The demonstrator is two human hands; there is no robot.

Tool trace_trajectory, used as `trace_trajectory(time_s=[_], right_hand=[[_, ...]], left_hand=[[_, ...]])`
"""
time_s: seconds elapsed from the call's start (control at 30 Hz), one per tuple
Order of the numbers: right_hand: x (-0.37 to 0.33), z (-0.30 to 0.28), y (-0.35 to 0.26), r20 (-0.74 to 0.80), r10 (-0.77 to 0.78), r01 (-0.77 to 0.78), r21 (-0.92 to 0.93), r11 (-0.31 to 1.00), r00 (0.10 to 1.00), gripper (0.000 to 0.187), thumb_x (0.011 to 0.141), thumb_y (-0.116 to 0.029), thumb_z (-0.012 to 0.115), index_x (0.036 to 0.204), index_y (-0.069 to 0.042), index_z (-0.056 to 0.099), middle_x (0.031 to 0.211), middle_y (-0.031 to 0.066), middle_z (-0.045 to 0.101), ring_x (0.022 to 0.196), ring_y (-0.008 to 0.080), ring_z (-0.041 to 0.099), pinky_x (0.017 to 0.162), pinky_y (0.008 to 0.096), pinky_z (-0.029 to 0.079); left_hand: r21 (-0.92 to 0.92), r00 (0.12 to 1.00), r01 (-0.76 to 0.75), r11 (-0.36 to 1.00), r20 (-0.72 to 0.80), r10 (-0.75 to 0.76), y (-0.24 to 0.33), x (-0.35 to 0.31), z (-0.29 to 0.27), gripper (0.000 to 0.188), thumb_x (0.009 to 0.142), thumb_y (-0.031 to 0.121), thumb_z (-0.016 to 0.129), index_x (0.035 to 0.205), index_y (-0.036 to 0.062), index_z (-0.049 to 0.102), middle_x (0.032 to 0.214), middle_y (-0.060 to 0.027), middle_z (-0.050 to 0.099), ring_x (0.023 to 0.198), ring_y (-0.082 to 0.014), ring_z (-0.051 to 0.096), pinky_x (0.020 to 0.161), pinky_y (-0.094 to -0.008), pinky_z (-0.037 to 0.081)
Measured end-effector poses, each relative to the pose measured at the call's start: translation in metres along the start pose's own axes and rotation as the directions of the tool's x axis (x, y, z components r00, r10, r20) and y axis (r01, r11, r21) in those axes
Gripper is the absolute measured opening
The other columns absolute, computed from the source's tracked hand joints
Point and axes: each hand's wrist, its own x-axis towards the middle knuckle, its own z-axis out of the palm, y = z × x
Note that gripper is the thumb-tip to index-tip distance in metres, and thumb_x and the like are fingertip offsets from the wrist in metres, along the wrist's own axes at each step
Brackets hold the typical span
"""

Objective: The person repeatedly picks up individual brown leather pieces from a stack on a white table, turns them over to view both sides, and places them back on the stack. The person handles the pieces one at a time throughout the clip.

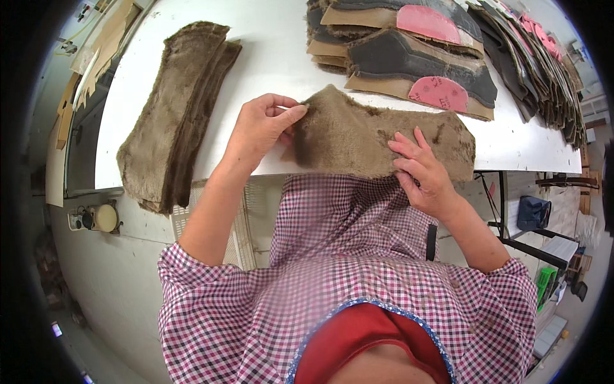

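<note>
Left hand (261,125) pinched upper-left edge of the brown plush piece (352,141), center frame. Right hand (425,176) lay on it, fingers spread, unclenched. Plush stack (169,109) sat upper left.

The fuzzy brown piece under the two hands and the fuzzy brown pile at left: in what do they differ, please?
The piece lies side to side; the pile runs from far to near, its near end past the table edge. The left hand pinches the piece and the right hand touches it; neither touches the pile. The piece looks lighter than the pile. Both are brown and fuzzy.
</note>
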Motion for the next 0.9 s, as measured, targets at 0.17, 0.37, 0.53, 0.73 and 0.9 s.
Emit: trace_trajectory(time_s=[0.17, 0.37, 0.53, 0.73, 0.9], right_hand=[[-0.004, -0.001, 0.000, -0.014, 0.024, -0.024, 0.024, 0.999, 1.000, 0.022, 0.077, 0.003, 0.067, 0.096, -0.003, 0.058, 0.125, 0.0123, 0.057, 0.126, 0.0311, 0.049, 0.112, 0.0562, 0.025], [-0.001, -0.009, -0.011, 0.026, 0.014, -0.015, 0.005, 1.000, 1.000, 0.025, 0.076, -0.007, 0.073, 0.096, -0.003, 0.059, 0.126, 0.0135, 0.057, 0.125, 0.0309, 0.051, 0.112, 0.0564, 0.025], [0.012, -0.017, -0.013, 0.046, 0.020, -0.016, -0.088, 0.996, 0.999, 0.031, 0.083, -0.017, 0.068, 0.108, -0.002, 0.058, 0.132, 0.0154, 0.053, 0.129, 0.0303, 0.046, 0.112, 0.0527, 0.026], [0.037, 0.019, -0.006, 0.115, 0.204, -0.154, -0.342, 0.927, 0.972, 0.062, 0.098, -0.040, 0.038, 0.142, 0.004, 0.035, 0.152, 0.0167, 0.029, 0.143, 0.0272, 0.021, 0.118, 0.0427, 0.009], [0.038, 0.013, -0.004, 0.133, 0.181, -0.127, -0.342, 0.931, 0.974, 0.066, 0.098, -0.044, 0.036, 0.144, 0.003, 0.030, 0.153, 0.0162, 0.027, 0.145, 0.0262, 0.018, 0.119, 0.0422, 0.006]], left_hand=[[0.202, 1.000, 0.008, 0.979, 0.005, -0.009, 0.002, 0.009, -0.008, 0.019, 0.085, 0.017, 0.071, 0.088, -0.0009, 0.068, 0.071, -0.0008, 0.062, 0.061, -0.0087, 0.053, 0.055, -0.0244, 0.044], [0.620, 0.959, -0.138, 0.773, -0.111, 0.261, -0.012, 0.000, 0.012, 0.015, 0.088, 0.011, 0.062, 0.081, -0.0009, 0.057, 0.075, -0.0098, 0.060, 0.066, -0.0191, 0.054, 0.062, -0.0332, 0.046], [0.704, 0.855, -0.339, 0.625, -0.047, 0.517, -0.024, -0.001, 0.020, 0.013, 0.086, 0.008, 0.059, 0.082, 0.0003, 0.049, 0.082, -0.0158, 0.056, 0.077, -0.0328, 0.056, 0.066, -0.0418, 0.045], [0.826, 0.880, -0.186, 0.533, -0.101, 0.463, 0.006, -0.011, 0.039, 0.035, 0.083, -0.005, 0.054, 0.116, 0.0015, 0.049, 0.096, -0.0187, 0.057, 0.092, -0.0325, 0.057, 0.078, -0.0412, 0.047], [0.375, 0.882, -0.471, 0.799, 0.237, 0.408, 0.035, -0.014, 0.107, 0.041, 0.096, 0.007, 0.046, 0.137, 0.0032, 0.043, 0.138, -0.0158, 0.046, 0.126, -0.0338, 0.044, 0.106, -0.0417, 0.036]])
